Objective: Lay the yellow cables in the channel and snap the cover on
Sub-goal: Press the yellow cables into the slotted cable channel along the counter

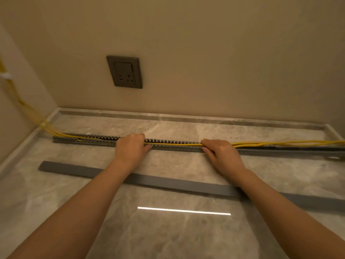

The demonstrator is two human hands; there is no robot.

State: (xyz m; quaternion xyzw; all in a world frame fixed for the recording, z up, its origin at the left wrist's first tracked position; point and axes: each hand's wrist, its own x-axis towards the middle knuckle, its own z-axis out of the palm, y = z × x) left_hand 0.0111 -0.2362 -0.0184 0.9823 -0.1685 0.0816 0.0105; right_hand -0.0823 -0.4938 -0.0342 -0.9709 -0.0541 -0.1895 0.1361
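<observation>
Left hand (130, 149) curls over yellow cables (177, 144) in the channel (84, 141); right hand (221, 156) presses them flat-fingered. Cables look light, springy: hold near the unseated right run. Cover (168, 182) lies beside, unfitted.

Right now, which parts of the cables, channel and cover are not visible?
Head view.
yellow cables: hidden under left hand and right hand; far-left start blurred.
channel: right end blurred, cut by edge.
cover: crossed by both forearms, right end cut off.
Left hand's grip: hidden by its back.
</observation>
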